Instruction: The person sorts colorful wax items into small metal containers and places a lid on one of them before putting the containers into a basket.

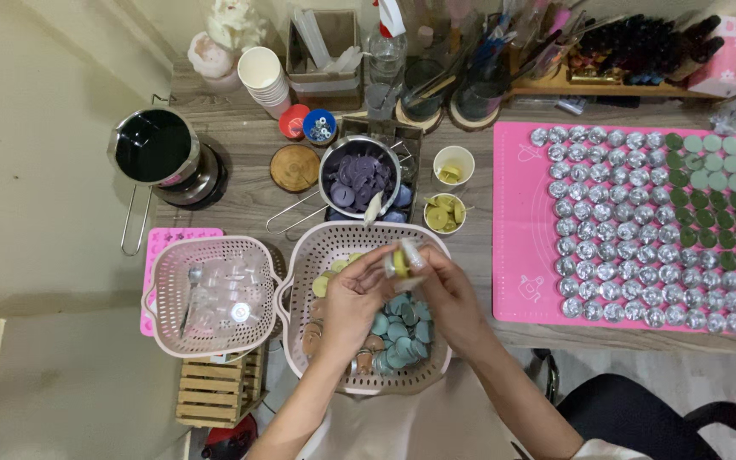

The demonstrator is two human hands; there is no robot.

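On a wood-grain worktop (240, 175), at its near edge, the left hand (353, 300) and right hand (446, 294) pinch a small yellow wax disc in a clear cup (402, 260) above the pink plastic basket (304, 255) of coloured discs; popping the disc free likely needs a steady squeeze.

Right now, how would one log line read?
left hand: holds yellow candle | right hand: pinches its clear cup | below: pink basket of candles
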